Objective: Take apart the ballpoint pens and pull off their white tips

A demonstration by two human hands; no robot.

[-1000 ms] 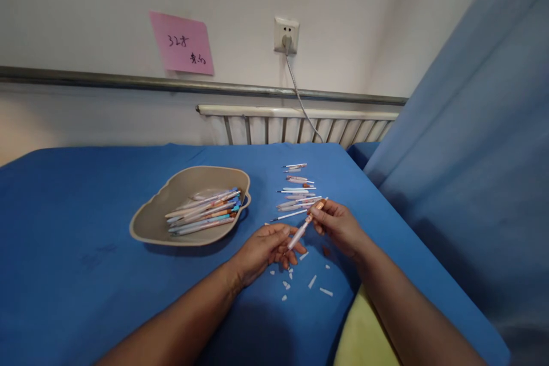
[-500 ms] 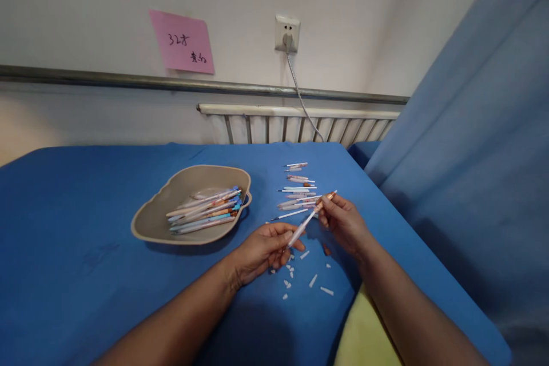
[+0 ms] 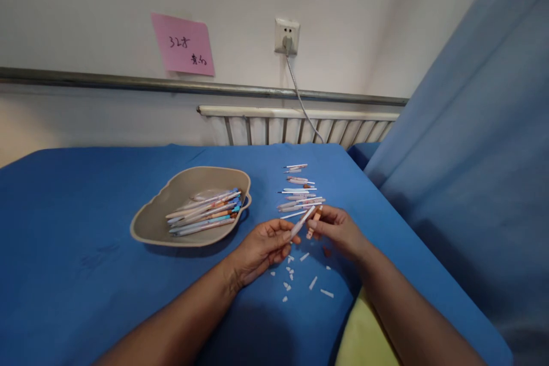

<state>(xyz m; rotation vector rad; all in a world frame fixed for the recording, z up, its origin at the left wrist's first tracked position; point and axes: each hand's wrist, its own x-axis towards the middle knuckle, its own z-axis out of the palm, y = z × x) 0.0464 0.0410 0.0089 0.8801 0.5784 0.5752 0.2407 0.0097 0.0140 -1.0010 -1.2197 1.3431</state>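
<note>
blue cloth covers a wide table (image 3: 86,251) that runs back to a pale wall with a radiator (image 3: 300,126), a wall socket (image 3: 286,35) with a cable plugged in, and a pink paper note (image 3: 183,44). a blue curtain (image 3: 472,154) hangs close along the right side.

near the middle of the table, the left hand (image 3: 261,249) pinches the lower end of a slim white pen barrel (image 3: 301,223) between thumb and fingertips, its far end tilted up and away. the right hand (image 3: 338,231) is closed on a short orange pen piece (image 3: 314,223), held just beside the barrel's upper end; whether the two parts touch cannot be told.

both parts look light, stiff and smooth, probably a little slippery, and thin enough to call for a fingertip pinch near the ends rather than a full grasp.

small white pen bits (image 3: 312,282) lie scattered on the cloth just below the hands. a row of loose pen parts (image 3: 298,191) lies just beyond the hands. to the left, well apart from the hands, a beige shallow tray (image 3: 150,226) holds a heap of assembled pens (image 3: 206,211).

open cloth stretches wide to the left and towards the viewer. the table's right edge is near the right forearm, with a yellow-green surface (image 3: 364,331) showing below it.
</note>
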